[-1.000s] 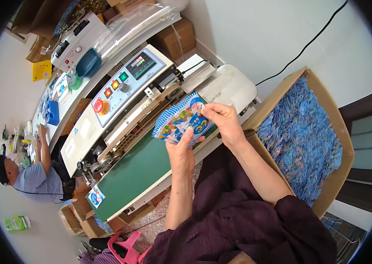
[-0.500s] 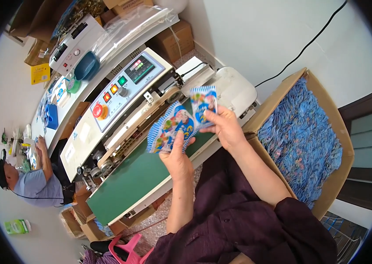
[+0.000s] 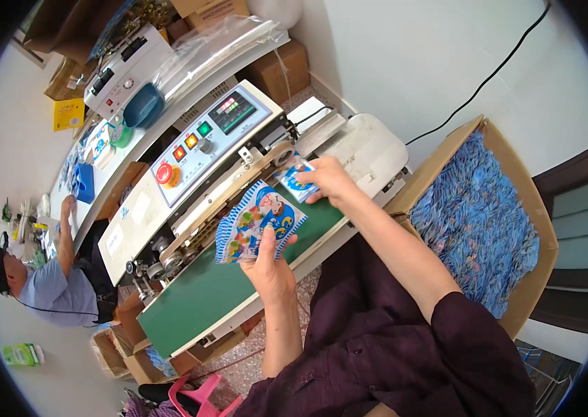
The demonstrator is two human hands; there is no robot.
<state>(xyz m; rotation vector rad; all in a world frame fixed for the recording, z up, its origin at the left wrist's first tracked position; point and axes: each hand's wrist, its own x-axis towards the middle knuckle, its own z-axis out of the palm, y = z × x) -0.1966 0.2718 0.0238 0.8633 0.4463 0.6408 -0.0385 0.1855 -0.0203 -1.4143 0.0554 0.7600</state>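
Note:
Several small printed plastic bags point(image 3: 255, 219), blue and white with striped edges, are fanned in my left hand point(image 3: 269, 267), its thumb pressed on their face. My right hand point(image 3: 334, 182) pinches a single similar bag point(image 3: 295, 182), its far edge by the wheel at the right end of the band sealing machine point(image 3: 134, 222). Both hands are above the green conveyor belt point(image 3: 196, 302) along the machine's near side. My right fingers partly cover the single bag. How many bags lie behind the front one in my left hand is hidden.
An open cardboard box point(image 3: 519, 306) full of blue striped bags stands at my right. Beyond the machine, a white table point(image 3: 189, 97) carries a second sealer point(image 3: 117, 80) and a blue bowl point(image 3: 143, 105). A person point(image 3: 64, 288) works at the left. A pink stool point(image 3: 200, 396) is below.
My right hand has moved away from the left-hand bags, carrying its bag up and left to the machine's wheel. The left-hand bags have shifted slightly down and left and now face me more squarely.

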